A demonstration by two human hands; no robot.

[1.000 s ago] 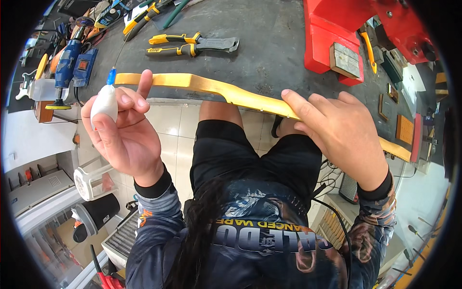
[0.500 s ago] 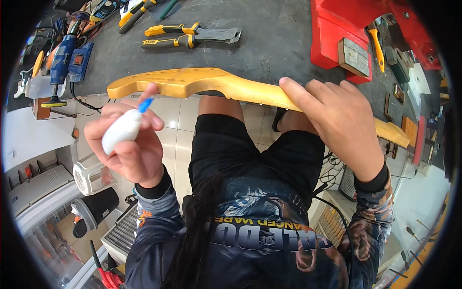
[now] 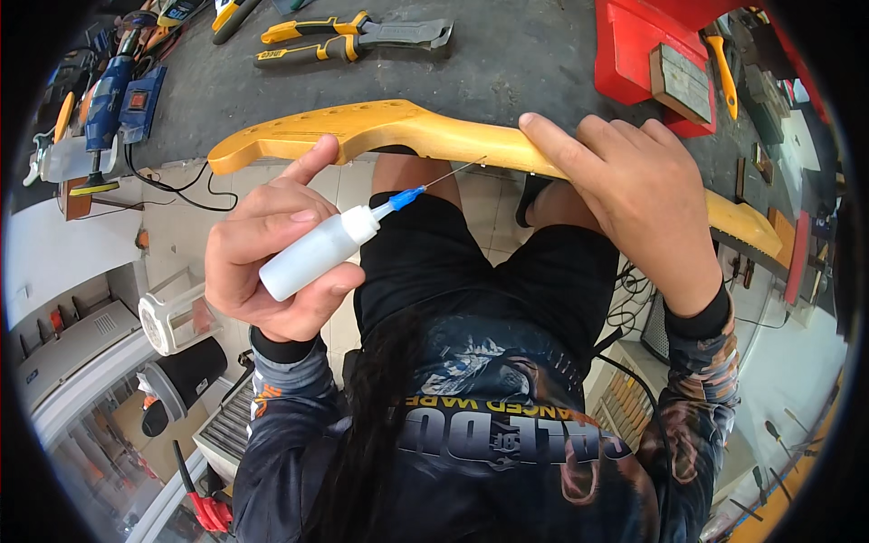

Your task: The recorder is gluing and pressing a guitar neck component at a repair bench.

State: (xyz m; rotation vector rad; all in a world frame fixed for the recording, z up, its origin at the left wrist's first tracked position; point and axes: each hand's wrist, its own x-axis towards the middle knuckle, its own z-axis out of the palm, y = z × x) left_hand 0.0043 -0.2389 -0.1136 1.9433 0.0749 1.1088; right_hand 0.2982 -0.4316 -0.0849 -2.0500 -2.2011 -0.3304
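Gripping the guitar neck point(image 3: 471, 140), right fingers point(image 3: 554, 145) are bracing it. Left fingers point(image 3: 272, 228) are holding the needle-tipped bottle point(image 3: 315, 259), ideally squeezing lightly.

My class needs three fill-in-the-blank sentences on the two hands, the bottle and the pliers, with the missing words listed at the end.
1. The right hand holds the guitar neck, while the ____ hand holds the bottle.
2. The needle's base on the bottle is coloured ____.
3. The pliers on the bench have black and ____ handles.

Missing words: left; blue; yellow.
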